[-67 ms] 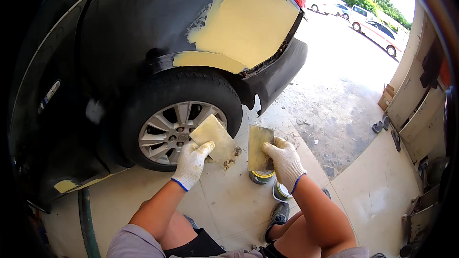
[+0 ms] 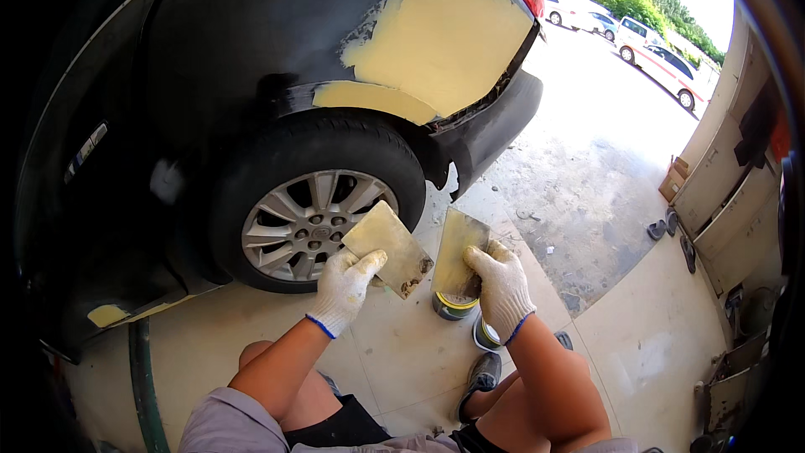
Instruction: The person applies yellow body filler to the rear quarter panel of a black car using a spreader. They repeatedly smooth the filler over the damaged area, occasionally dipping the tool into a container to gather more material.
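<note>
In a white knit glove, my left hand pinches a flat, yellowish putty spreader with dark, crusted residue at one corner. My right hand, gloved the same way, grips a second putty spreader, smeared yellow and held upright. The two spreaders are close together but apart, in front of the wheel of a dark car. A broad patch of pale yellow filler covers the rear panel, and a separate strip follows the wheel arch. Below my right hand stands an open can, partly hidden by the spreader.
Beside my foot is a smaller can. The rear bumper juts out, its front end broken. Slippers and a cardboard box lie by the cabinets at right. Parked cars stand outside.
Both spreaders have shifted slightly to the right in view and closer together. The right one has tilted a little. The view itself has moved slightly.
</note>
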Demonstrator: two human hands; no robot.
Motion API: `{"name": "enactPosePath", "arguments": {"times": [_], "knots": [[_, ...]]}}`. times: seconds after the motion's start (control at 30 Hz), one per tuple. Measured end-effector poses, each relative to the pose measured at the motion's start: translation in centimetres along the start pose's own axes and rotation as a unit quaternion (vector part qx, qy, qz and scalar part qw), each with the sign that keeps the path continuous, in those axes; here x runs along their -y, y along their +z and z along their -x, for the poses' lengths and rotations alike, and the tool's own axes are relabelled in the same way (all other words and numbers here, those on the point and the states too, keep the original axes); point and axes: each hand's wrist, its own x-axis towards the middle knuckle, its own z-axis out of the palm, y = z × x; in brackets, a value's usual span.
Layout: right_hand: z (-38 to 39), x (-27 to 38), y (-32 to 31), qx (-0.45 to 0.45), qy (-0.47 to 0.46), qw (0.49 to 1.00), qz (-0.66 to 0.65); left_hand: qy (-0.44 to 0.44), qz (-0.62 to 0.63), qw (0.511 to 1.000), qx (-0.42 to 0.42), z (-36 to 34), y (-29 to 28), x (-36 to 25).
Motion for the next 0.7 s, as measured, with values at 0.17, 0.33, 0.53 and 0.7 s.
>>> {"name": "enactPosePath", "arguments": {"times": [0.17, 0.33, 0.53, 0.7], "knots": [[-5.0, 2.5, -0.7, -0.054, 0.003, 0.996, 0.07, -0.041, 0.096, 0.995, 0.004, 2.5, -0.1, -1.4], [-16.3, 6.9, 1.6, -0.063, -0.078, 0.977, 0.191, -0.06, 0.049, 0.996, 0.041, 3.4, -2.6, -2.1], [-26.8, 10.6, -4.4, 0.093, -0.335, 0.679, 0.647, -0.056, 0.06, 0.993, 0.081, 3.9, -2.5, -2.5], [-23.6, 12.1, 0.4, 0.139, -0.305, 0.607, 0.72, -0.049, 0.018, 0.997, 0.053, 4.7, -4.8, -1.8]]}}
